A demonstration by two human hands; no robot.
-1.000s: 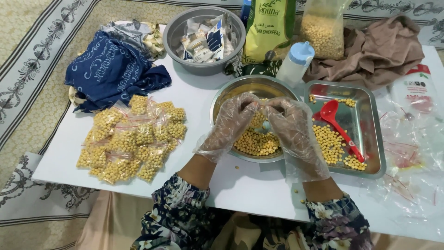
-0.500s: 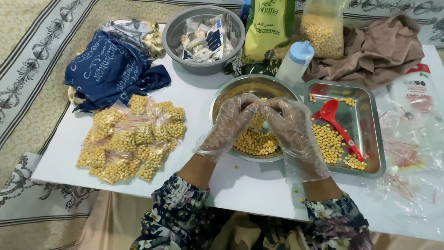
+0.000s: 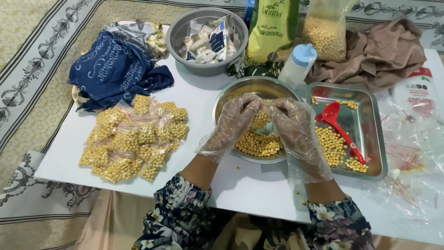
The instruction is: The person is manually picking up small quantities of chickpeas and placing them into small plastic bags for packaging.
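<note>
both gloved hands, left hand (image 3: 233, 121) and right hand (image 3: 296, 129), meet over the steel bowl (image 3: 231, 95) of chickpeas (image 3: 256, 143), fingers pinched on a small bag (image 3: 262, 118) held between them, equally near both.

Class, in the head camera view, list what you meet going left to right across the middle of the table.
Pile of small filled chickpea bags → left hand → right hand → red spoon in the rectangular steel tray → clear empty bags.

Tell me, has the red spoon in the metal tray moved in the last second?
No. The red spoon lies in the same diagonal spot in the rectangular metal tray, bowl end toward the tray's far-left corner, as before.
</note>
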